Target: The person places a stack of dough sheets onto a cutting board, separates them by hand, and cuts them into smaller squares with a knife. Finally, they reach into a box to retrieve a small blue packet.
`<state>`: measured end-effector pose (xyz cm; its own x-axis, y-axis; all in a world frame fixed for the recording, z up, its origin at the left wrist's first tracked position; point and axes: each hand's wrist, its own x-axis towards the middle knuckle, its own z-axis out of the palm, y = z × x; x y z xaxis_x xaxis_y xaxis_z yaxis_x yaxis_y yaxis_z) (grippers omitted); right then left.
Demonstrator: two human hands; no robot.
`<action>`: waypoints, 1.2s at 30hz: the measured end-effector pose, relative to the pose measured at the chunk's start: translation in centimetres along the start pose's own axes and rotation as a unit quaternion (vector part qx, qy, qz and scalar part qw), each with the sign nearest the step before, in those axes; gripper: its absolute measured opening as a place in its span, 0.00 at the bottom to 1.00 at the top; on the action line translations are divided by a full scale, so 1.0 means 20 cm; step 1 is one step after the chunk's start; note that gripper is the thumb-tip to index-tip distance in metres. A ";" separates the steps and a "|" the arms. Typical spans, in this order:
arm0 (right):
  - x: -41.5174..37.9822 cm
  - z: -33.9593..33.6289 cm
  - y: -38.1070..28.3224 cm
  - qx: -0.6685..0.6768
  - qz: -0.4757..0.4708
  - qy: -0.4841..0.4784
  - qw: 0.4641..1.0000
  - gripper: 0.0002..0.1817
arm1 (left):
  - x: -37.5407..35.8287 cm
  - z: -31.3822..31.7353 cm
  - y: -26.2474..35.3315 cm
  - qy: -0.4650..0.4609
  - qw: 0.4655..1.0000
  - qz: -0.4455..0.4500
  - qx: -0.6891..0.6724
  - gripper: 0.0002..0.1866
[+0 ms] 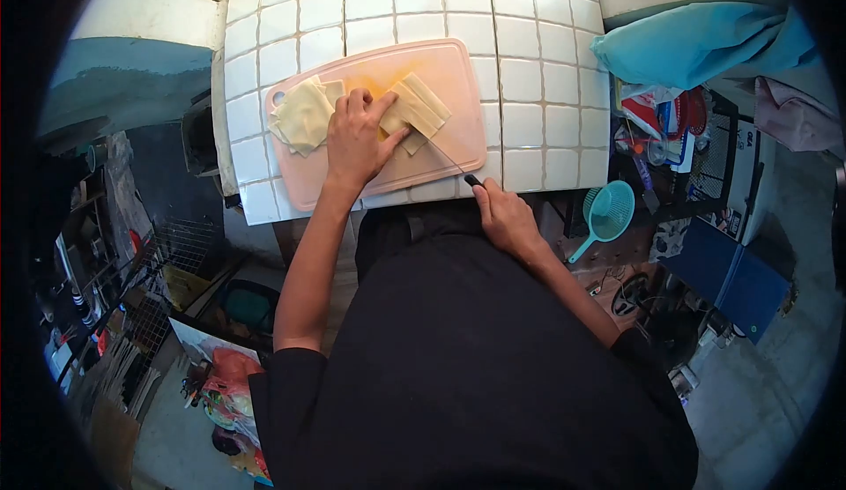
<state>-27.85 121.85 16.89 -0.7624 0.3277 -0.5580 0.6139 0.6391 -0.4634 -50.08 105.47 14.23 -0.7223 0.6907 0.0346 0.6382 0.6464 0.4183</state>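
Note:
On the pink cutting board (pixel 352 189) lies a stack of pale yellow dough wrappers (pixel 421 109), with strips visible along its right part. My left hand (pixel 357 142) holds the stack's left side, thumb and index finger pressed on it and the other fingers curled. My right hand (pixel 507 221) is closed around the black handle of a knife (pixel 445 155). The thin blade reaches up and left to the stack's lower edge, its tip against the wrappers. Left of my left hand rests another loose pile of wrappers (pixel 302 117), its squares lying unevenly.
The board sits on a white tiled counter (pixel 520 80), whose front edge is close to my body. A teal strainer (pixel 610 211) hangs at the right below the counter. Blue-green cloth (pixel 692 45) drapes at the upper right. Plastic bags (pixel 231 393) lie at the lower left.

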 end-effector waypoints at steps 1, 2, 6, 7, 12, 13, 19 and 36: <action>-0.02 -0.01 0.01 -0.005 0.009 -0.005 1.000 0.22 | 0.00 0.00 0.00 0.000 1.000 0.002 -0.002 0.28; -0.03 -0.02 0.02 -0.005 0.010 -0.004 1.000 0.22 | 0.00 0.01 0.00 0.001 1.000 0.005 -0.004 0.28; -0.12 -0.07 0.07 -0.019 0.040 -0.027 0.999 0.21 | -0.01 0.00 -0.01 0.001 1.000 0.003 0.001 0.29; -0.14 -0.08 0.08 -0.022 0.047 -0.030 0.998 0.21 | -0.01 0.01 -0.01 0.005 1.000 0.002 -0.002 0.29; -0.17 -0.13 0.17 0.052 0.039 -0.050 0.997 0.22 | -0.01 -0.02 -0.04 0.000 0.999 0.015 -0.048 0.28; -0.17 -0.13 0.19 0.127 0.013 -0.060 0.990 0.23 | -0.01 -0.04 -0.05 0.000 0.995 0.008 -0.101 0.28; 0.00 -0.12 0.01 0.168 -0.021 0.014 0.985 0.22 | -0.01 -0.10 -0.10 -0.033 0.976 -0.014 -0.213 0.30; 0.11 0.06 -0.19 0.119 -0.008 0.024 0.993 0.22 | 0.05 -0.09 -0.11 -0.051 0.988 0.111 -0.089 0.20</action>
<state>-31.58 119.23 16.67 -0.7773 0.3564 -0.5185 0.6289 0.4643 -0.6237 -52.72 104.13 14.87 -0.5324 0.8447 0.0558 0.7149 0.4134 0.5640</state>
